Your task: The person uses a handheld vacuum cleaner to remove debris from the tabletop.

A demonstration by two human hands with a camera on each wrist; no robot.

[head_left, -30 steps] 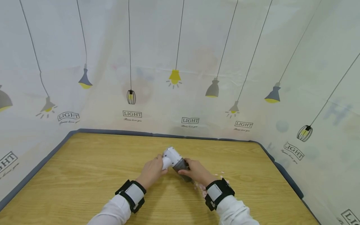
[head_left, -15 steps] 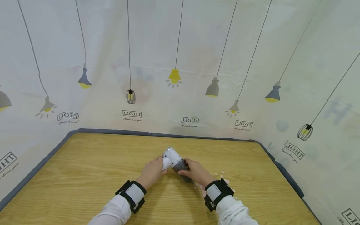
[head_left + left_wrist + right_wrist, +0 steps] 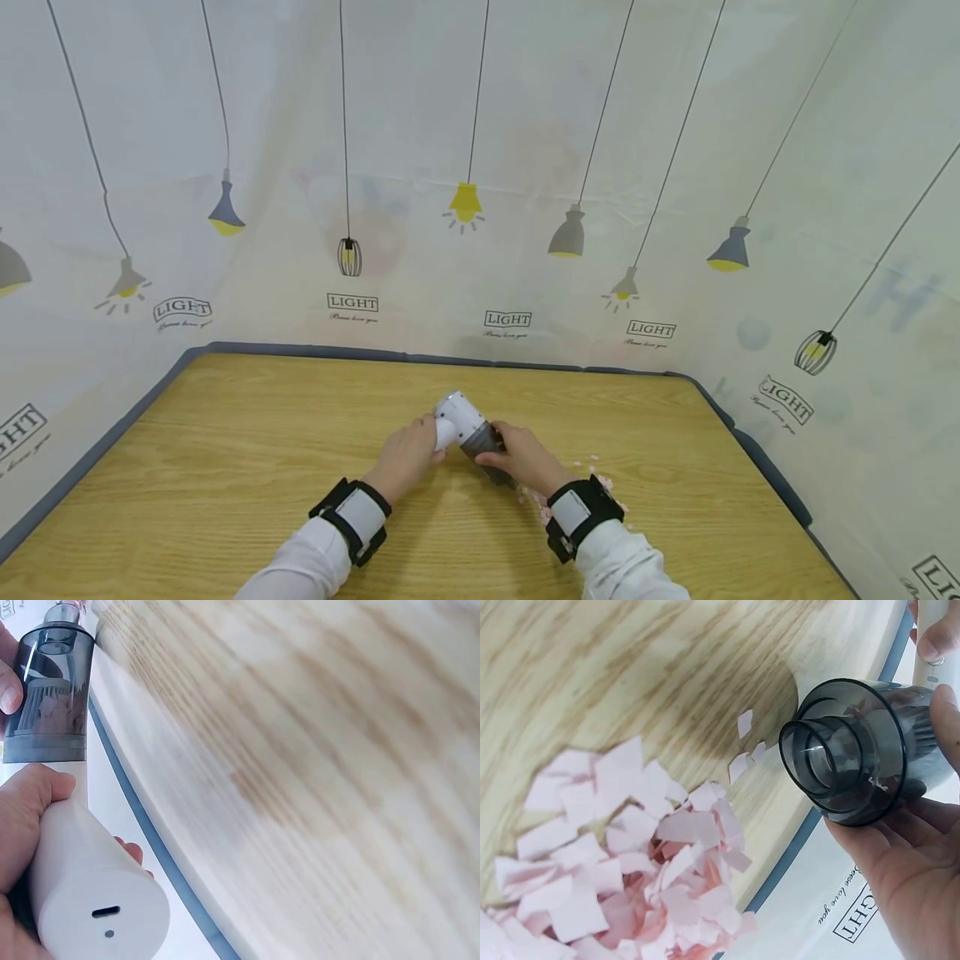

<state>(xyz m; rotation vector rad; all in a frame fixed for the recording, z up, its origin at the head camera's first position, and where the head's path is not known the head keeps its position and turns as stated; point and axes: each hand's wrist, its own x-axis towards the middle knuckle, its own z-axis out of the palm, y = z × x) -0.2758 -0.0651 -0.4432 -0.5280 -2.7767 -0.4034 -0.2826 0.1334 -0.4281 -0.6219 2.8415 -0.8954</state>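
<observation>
Both hands hold a white handheld vacuum cleaner (image 3: 459,415) above the wooden table, tilted with its nozzle down to the right. My left hand (image 3: 403,457) grips the white handle (image 3: 101,889), whose end face shows a slot and a small round dot. Around the smoky see-through dust cup (image 3: 71,712) curls my right hand (image 3: 528,458). Inside the cup are a ribbed filter and some pink scraps. In the right wrist view the round nozzle opening (image 3: 816,766) faces a pile of pink paper scraps (image 3: 630,862), with a few loose pieces lying nearer to it.
The wooden table (image 3: 247,467) has a blue-grey padded edge (image 3: 450,363) at the back and sides. Behind it hangs a pale wall covering (image 3: 420,125) printed with lamps. My right forearm partly covers the scraps in the head view. Both wrists wear black straps.
</observation>
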